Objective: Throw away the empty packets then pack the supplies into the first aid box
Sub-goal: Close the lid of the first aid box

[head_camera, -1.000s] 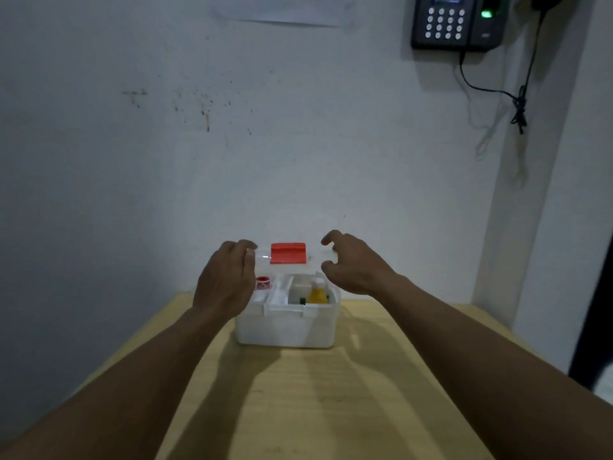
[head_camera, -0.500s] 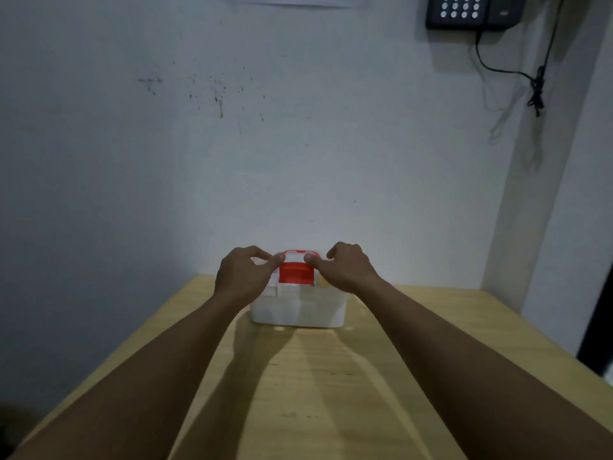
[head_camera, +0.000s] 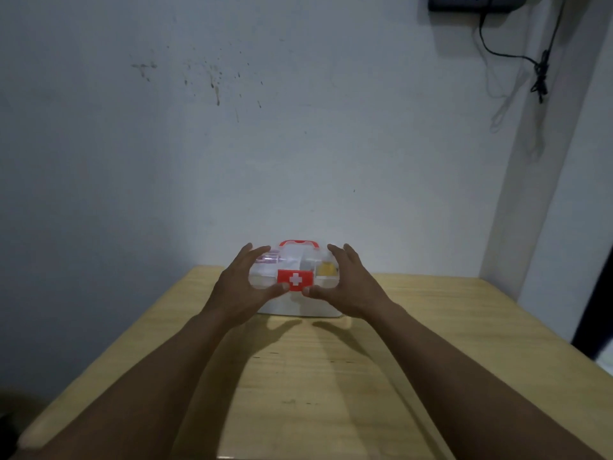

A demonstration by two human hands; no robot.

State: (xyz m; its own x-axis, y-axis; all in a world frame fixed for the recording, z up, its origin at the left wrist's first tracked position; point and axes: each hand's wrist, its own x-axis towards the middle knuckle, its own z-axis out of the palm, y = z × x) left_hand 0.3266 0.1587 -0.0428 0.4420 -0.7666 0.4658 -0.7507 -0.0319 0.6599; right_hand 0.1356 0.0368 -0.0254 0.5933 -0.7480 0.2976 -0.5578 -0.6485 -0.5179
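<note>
The first aid box [head_camera: 298,307] stands at the far end of the wooden table [head_camera: 331,386], close to the wall. It has a white base, a clear lid that is down, a red handle [head_camera: 299,242] and a red latch [head_camera: 295,279] with a white cross. A yellow item [head_camera: 326,268] shows through the lid on the right. My left hand [head_camera: 237,288] cups the lid's left end and my right hand [head_camera: 353,287] its right end. Both thumbs press the front just under the latch. No loose packets or supplies are in sight.
A pale wall rises right behind the box. High on the right hangs a black wall device [head_camera: 474,1] with a dangling cable [head_camera: 517,58]. A wall corner and a dark opening [head_camera: 597,310] lie beyond the table's right edge.
The lid was open a second ago with the supplies showing; it has come down and the latch now lies flat on the front. My hands have spread from the latch to the lid's ends.
</note>
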